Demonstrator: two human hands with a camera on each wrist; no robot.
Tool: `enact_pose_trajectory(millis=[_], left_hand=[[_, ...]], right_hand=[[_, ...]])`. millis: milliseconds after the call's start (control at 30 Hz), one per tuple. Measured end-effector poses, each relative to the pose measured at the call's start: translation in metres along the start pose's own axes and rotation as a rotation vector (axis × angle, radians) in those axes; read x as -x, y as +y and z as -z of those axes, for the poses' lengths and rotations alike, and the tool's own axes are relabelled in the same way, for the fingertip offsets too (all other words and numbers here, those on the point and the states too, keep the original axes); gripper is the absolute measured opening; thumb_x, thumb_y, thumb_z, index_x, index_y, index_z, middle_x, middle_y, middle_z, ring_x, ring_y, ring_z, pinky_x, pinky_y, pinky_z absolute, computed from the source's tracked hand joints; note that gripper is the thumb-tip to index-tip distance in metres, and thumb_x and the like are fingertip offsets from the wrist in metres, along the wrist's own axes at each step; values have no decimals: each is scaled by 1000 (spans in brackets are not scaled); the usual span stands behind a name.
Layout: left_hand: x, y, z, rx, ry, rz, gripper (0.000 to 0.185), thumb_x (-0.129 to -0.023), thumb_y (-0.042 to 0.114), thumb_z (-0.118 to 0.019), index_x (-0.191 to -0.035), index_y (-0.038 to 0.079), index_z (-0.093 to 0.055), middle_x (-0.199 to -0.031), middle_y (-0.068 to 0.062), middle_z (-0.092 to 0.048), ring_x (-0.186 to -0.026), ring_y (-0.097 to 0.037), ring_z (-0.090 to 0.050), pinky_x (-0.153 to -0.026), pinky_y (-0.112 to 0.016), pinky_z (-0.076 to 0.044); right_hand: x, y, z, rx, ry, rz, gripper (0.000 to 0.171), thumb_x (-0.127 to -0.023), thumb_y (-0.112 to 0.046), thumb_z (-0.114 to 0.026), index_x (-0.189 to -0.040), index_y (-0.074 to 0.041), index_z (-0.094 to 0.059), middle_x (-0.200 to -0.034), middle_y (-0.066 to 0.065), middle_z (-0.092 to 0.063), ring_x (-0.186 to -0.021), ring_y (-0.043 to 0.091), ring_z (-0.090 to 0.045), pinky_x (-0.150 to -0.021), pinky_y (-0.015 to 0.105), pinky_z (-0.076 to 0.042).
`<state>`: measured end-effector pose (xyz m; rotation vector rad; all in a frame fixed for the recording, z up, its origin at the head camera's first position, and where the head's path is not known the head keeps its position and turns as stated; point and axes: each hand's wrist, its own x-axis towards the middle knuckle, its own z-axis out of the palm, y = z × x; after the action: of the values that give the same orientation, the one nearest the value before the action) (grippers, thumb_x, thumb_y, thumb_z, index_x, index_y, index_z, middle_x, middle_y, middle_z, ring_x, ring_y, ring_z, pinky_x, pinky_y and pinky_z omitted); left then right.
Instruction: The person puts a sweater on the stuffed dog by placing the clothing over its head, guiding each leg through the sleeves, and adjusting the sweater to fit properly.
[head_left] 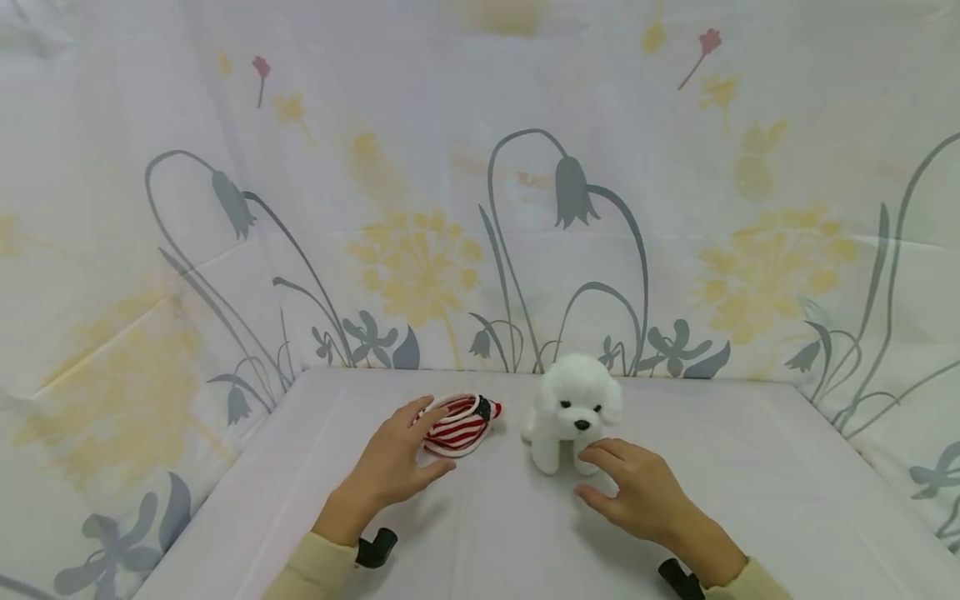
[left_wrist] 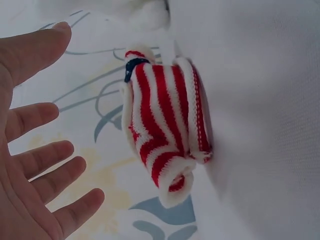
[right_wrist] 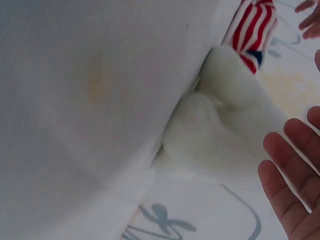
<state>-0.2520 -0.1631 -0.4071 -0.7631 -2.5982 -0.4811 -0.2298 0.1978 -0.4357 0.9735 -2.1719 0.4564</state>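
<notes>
A small red-and-white striped knit doll sweater [head_left: 456, 432] with a dark blue patch lies on the white table. My left hand [head_left: 393, 462] hovers just beside it, fingers spread; the left wrist view shows a gap between those fingers [left_wrist: 75, 212] and the sweater [left_wrist: 159, 107]. To the right of the sweater a white plush dog [head_left: 573, 400] sits upright, facing me. In front of the dog's legs is my right hand [head_left: 637, 492], its fingers loosely extended and gripping nothing. Whether its fingertips touch the plush dog [right_wrist: 220, 125] I cannot tell.
The white tabletop [head_left: 517, 542] runs back to a hanging cloth [head_left: 450, 167] printed with grey and yellow flowers. Black wrist mounts [head_left: 377, 547] stick out beside both wrists. The cloth also closes in the table's left and right sides.
</notes>
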Motion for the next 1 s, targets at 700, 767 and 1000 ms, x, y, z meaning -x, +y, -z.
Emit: enact_pose_trajectory(millis=[700,767,1000], left_hand=[[-25,-25,-14,21,35,-33,47,-77,24,-80,-118,5,-63,-110,-10,-59,-100,-28,-57,-83,-45,-48],[-30,-28,-17,36,4,13,45,-78,23,-79,-117,5,-64,-110,-11,-58,-101,-29,-56,-85,-46,-47],[-37,-34,-28,91,-98,128,22,-82,22,-75,-100,10,-70,-112,-13,-56,-103,-31,-54,-87,-46,-46]], right_hand=[[-117,-42,-85,-93,-430,-221,51,-86,-33,-70,-130,-11,-55,-133,9,-49,-120,24,-50,-93,41,-46],[-125,-38,-94,-82,-455,-269,52,-87,-31,-69,-133,-12,-53,-140,12,-44,-125,28,-45,-97,44,-43],[-142,-29,-114,-140,-559,-393,35,-89,-21,-65,-123,-14,-61,-147,17,-35,-132,35,-38,-101,49,-38]])
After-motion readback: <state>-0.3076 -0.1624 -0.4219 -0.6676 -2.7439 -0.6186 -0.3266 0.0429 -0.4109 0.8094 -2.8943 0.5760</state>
